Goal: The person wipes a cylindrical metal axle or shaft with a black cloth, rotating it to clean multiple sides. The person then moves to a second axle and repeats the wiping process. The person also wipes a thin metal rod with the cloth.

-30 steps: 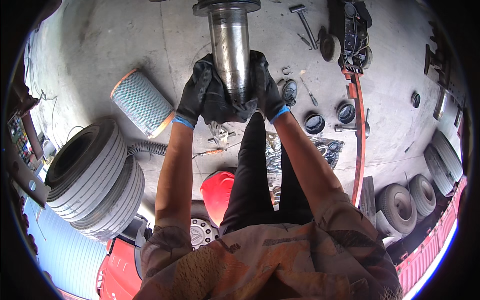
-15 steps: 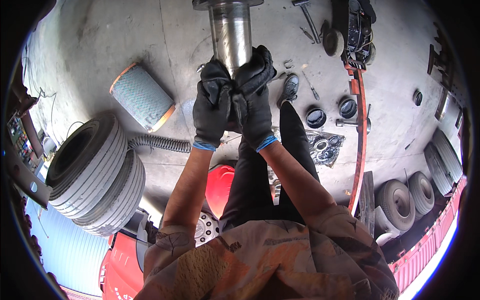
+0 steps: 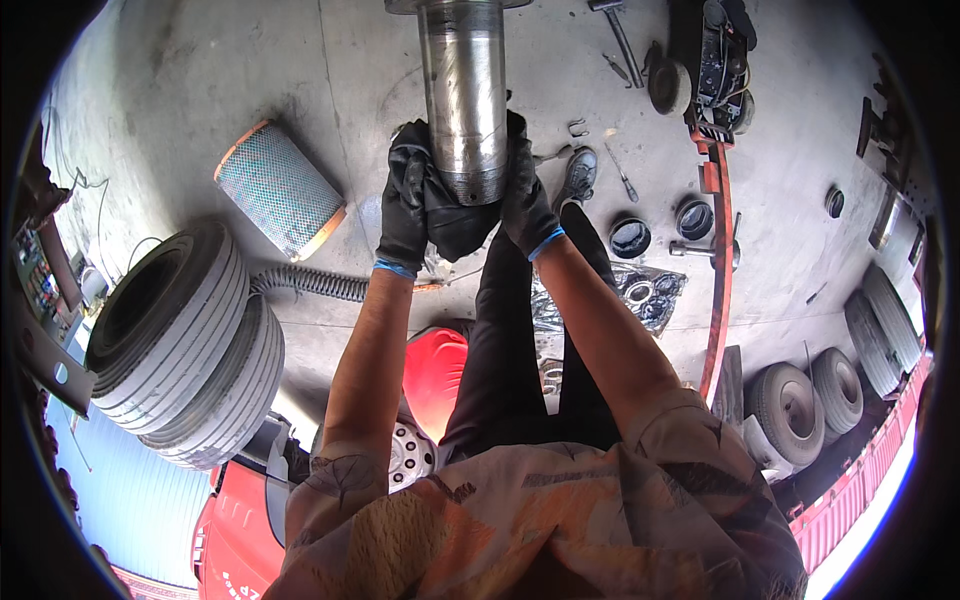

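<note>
A shiny metal axle spindle (image 3: pixel 465 95) comes down from the upper edge, with a flange at its top and threads around its lower end. My left hand (image 3: pixel 404 190), in a black glove with a blue cuff, is closed on a black cloth (image 3: pixel 462 226) at the spindle's left side. The cloth sags under the threaded end and spans to the other side. My right hand (image 3: pixel 524 195), gloved alike, grips the cloth along the spindle's right side. Its fingertips are partly hidden behind the metal.
A cylindrical filter (image 3: pixel 280 188) lies left on the concrete floor, near stacked tyres (image 3: pixel 185 330) and a coiled hose (image 3: pixel 312 284). To the right are a hammer (image 3: pixel 618 40), a screwdriver (image 3: pixel 622 175), black rings (image 3: pixel 630 236) and a floor jack with a red handle (image 3: pixel 718 290).
My hands have parted from in front of the spindle's lower end to its two sides. The threaded end now shows, with the black cloth slung beneath it.
</note>
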Tool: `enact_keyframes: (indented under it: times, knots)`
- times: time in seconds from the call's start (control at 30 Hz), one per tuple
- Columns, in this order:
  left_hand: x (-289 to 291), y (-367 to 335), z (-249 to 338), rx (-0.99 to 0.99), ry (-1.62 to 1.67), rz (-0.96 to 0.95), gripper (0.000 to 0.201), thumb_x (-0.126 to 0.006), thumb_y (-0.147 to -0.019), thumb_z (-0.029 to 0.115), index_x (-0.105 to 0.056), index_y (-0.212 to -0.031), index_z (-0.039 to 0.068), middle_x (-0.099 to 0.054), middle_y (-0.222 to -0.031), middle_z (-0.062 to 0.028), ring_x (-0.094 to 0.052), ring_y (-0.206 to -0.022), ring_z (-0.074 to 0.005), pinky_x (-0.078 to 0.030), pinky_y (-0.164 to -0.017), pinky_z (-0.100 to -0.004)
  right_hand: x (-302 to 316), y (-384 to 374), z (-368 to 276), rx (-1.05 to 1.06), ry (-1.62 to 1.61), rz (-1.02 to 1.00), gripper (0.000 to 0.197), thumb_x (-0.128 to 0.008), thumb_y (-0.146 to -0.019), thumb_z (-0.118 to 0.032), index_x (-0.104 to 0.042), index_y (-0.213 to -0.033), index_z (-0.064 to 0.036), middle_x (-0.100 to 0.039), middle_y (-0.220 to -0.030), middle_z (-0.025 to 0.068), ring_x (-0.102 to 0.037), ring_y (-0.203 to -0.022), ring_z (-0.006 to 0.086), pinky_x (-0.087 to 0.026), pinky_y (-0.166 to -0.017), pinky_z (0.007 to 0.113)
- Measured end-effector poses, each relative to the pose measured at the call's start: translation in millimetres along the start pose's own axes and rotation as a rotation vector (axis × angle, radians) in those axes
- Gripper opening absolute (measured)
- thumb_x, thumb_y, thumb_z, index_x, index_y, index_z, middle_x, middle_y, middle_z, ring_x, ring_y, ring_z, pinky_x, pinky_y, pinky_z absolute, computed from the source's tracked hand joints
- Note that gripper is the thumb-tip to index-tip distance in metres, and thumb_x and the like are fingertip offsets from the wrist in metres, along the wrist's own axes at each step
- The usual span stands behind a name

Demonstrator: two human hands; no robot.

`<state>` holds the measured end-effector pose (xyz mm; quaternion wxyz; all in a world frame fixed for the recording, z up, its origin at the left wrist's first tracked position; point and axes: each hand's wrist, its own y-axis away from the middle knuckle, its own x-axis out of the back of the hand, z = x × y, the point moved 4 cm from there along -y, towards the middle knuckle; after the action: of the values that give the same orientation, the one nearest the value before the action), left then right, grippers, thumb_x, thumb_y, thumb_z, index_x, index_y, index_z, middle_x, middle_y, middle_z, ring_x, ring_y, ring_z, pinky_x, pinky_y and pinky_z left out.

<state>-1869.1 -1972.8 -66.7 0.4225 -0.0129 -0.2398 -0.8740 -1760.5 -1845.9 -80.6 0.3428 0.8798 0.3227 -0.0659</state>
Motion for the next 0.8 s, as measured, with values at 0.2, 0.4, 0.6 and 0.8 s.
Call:
enact_keyframes:
  times: [0.2, 0.4, 0.6, 0.8]
  knots:
    - [42, 59, -29, 0.126, -0.095, 0.083, 0.036, -0.047, -0.098, 0.027, -0.054, -0.12, -0.001, -0.06, -0.114, -0.0143, -0.057, -0.102, -0.0213, -0.044, -0.086, -0.0314, 28, 33, 92, -0.408, -0.27, -0.089, 0.046, -0.04, -0.099, -0.037, -0.043, -0.136, -0.0101, -0.054, -0.126, 0.0034, -0.053, -0.111, 0.0139, -0.041, -0.095, 0.03]
    - [113, 141, -19, 0.288, 0.237, 0.239, 0.04, -0.042, -0.1, 0.024, -0.044, -0.131, -0.001, -0.053, -0.125, -0.0101, -0.052, -0.111, -0.017, -0.042, -0.095, -0.03, -17, 91, 62, -0.128, 0.292, -0.547, 0.037, -0.048, -0.098, -0.021, -0.05, -0.127, 0.0017, -0.057, -0.125, 0.006, -0.056, -0.11, 0.0147, -0.044, -0.092, 0.029]
    - [82, 165, 52, 0.235, 0.775, 0.013, 0.064, -0.039, -0.098, 0.045, -0.02, -0.146, 0.008, -0.035, -0.143, -0.0106, -0.036, -0.13, -0.0203, -0.029, -0.108, -0.0345, -122, 132, -39, 0.515, 0.762, -0.767, 0.023, -0.066, -0.078, -0.029, -0.064, -0.083, -0.0072, -0.053, -0.086, 0.0133, -0.054, -0.086, 0.0335, -0.046, -0.072, 0.044]
    - [90, 177, 28, 0.487, 0.798, 0.017, 0.043, -0.055, -0.09, 0.018, -0.047, -0.128, 0.0, -0.056, -0.123, -0.0141, -0.054, -0.113, -0.0251, -0.043, -0.096, -0.0369, -138, 160, -35, 0.83, 1.297, -1.08, 0.036, -0.062, -0.078, -0.042, -0.067, -0.093, -0.0095, -0.059, -0.101, 0.014, -0.049, -0.103, 0.0337, -0.041, -0.087, 0.05]
